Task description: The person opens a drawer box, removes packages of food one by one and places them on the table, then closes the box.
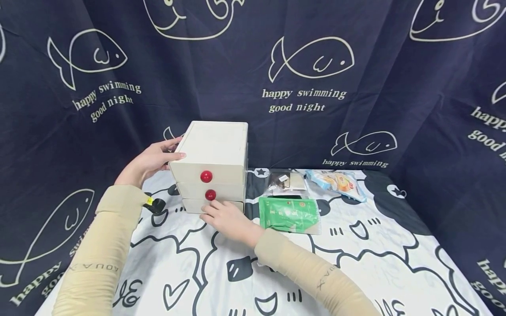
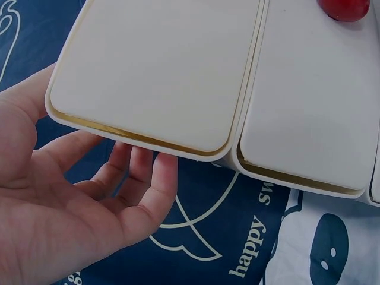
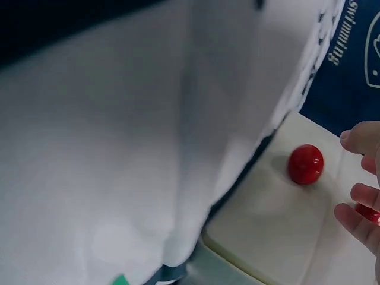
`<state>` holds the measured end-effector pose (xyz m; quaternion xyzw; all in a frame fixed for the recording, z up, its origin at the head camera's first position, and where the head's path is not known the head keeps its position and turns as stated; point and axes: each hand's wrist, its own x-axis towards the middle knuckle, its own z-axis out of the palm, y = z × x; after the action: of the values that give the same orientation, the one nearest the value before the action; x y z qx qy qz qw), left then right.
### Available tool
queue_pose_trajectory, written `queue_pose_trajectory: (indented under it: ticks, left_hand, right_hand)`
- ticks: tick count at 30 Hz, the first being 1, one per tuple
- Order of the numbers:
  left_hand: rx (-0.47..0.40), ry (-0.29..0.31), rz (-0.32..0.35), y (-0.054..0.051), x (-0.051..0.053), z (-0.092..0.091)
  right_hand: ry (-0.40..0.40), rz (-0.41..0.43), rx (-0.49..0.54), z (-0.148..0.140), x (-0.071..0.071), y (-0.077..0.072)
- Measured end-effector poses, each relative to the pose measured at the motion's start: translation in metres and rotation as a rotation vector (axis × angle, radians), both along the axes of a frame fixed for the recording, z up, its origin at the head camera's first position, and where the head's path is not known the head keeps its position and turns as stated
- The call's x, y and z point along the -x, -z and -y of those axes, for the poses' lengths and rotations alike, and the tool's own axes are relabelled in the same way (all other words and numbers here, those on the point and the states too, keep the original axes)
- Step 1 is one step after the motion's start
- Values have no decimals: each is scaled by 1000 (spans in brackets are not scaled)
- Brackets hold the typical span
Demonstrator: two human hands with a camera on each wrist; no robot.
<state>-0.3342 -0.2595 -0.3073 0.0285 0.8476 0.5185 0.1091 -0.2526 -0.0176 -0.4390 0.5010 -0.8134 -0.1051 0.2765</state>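
Navy fish-print curtain [image 1: 221,87] backs and flanks the table [image 1: 375,272], which wears a white cartoon-print cloth. White three-drawer cabinet [image 1: 215,147] sits toward the table's back edge, left of centre. All fronts look flush in head view; contents hidden.

Left hand [image 1: 152,159]: at cabinet's upper left, fingers spread and slightly bent, not clenched. Head view has the thumb on the top edge; left wrist adds fingertips against the cabinet's rim. Right hand [image 1: 231,220]: before the lower drawers, fingers loose and apart; contact unclear.

Right of cabinet, near the back edge: green pouch [image 1: 290,215] in front, clear bag [image 1: 294,182] with dark and beige contents behind it, blue-and-white snack bag [image 1: 340,183] toward the back right corner. Small black object [image 1: 158,206] left of cabinet.

Head view shows top knob [image 1: 206,176] and middle knob [image 1: 210,195], both red; right wrist shows one red knob [image 3: 306,164] clear of the fingers.
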Motion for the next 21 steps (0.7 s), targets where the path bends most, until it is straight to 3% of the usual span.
queue_pose_trajectory:
  ticks: [10,21]
  left_hand:
    - [-12,3,2,0,2,1]
    - [2,-1,-5,0,1,1]
  right_hand:
    - [41,16,-11,1,12,15]
    - [82,5,-97,8,15,10]
